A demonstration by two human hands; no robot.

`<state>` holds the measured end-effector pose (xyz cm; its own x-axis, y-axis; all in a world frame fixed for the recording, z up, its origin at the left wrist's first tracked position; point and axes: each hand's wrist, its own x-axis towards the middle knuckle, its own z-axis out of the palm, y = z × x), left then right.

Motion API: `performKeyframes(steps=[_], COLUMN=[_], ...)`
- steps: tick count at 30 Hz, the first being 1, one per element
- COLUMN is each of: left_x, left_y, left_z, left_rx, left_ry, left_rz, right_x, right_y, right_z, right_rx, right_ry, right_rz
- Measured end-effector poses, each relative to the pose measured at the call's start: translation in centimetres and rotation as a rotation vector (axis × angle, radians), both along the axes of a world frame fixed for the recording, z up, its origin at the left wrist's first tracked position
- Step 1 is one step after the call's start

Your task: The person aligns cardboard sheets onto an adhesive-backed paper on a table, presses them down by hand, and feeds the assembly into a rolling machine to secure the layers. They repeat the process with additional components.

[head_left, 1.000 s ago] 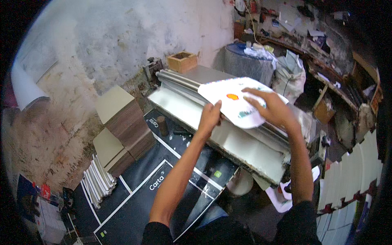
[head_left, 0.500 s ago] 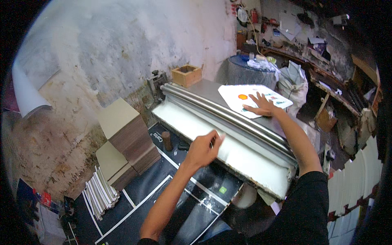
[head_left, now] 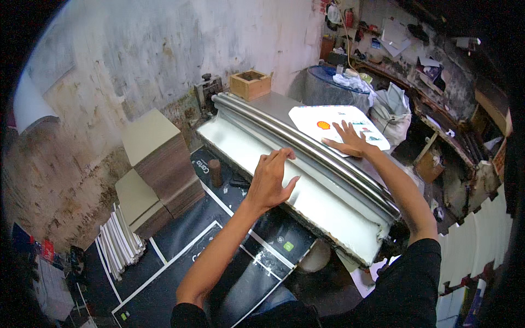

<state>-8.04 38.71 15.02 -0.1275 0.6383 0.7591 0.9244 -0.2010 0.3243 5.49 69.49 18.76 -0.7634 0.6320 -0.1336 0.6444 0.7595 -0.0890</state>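
Observation:
My right hand (head_left: pixel 353 140) lies with fingers spread on a white printed sheet (head_left: pixel 311 117) with cut corners. The sheet rests on the grey metal top (head_left: pixel 277 107) behind a pair of shiny rollers (head_left: pixel 306 143). Over the long trough of white, glue-like liquid (head_left: pixel 328 210) in front of the rollers is my left hand (head_left: pixel 272 177). Its thumb stands apart from the bent fingers, and nothing shows in it. I cannot tell if its fingertips touch anything.
A wooden box (head_left: pixel 250 86) sits at the machine's far left end. Stacked boards (head_left: pixel 164 158) and a bundle of white strips (head_left: pixel 121 243) lie on the black table (head_left: pixel 180 273), with a brown cylinder (head_left: pixel 215 173) near the trough. A blue-topped drum (head_left: pixel 322 87) stands behind.
My left hand has opened from a closer curl, its thumb now away from the fingers. My right hand stays spread on the sheet. The whole view has shifted slightly.

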Motion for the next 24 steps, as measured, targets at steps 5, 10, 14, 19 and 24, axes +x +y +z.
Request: performKeyframes(steps=[5,10,14,19,24], left_x=[0.5,0.6,1.0,1.4,1.3], left_y=[1.1,2.1,3.2,4.6,5.7], left_z=[-1.5,-2.4,-2.8,-3.4,-3.8], left_rx=[0.045,0.107,0.153,0.195,0.249], left_ry=[0.005,0.021,0.069,0.126,0.215], left_rz=[0.004,0.015,0.005,0.041,0.078], right_x=[0.3,0.7,1.1,1.1,1.0], right_y=[-0.9,-1.5,-1.8,-1.5,-2.0], right_z=[0.0,-0.1,0.2,-0.2,0.3], right_rx=[0.0,-0.021,-0.042,-0.038,-0.059], right_ry=[-0.043,-0.062,-0.101,-0.103,-0.103], right_rz=[-0.013,0.013,0.031,0.046,0.032])
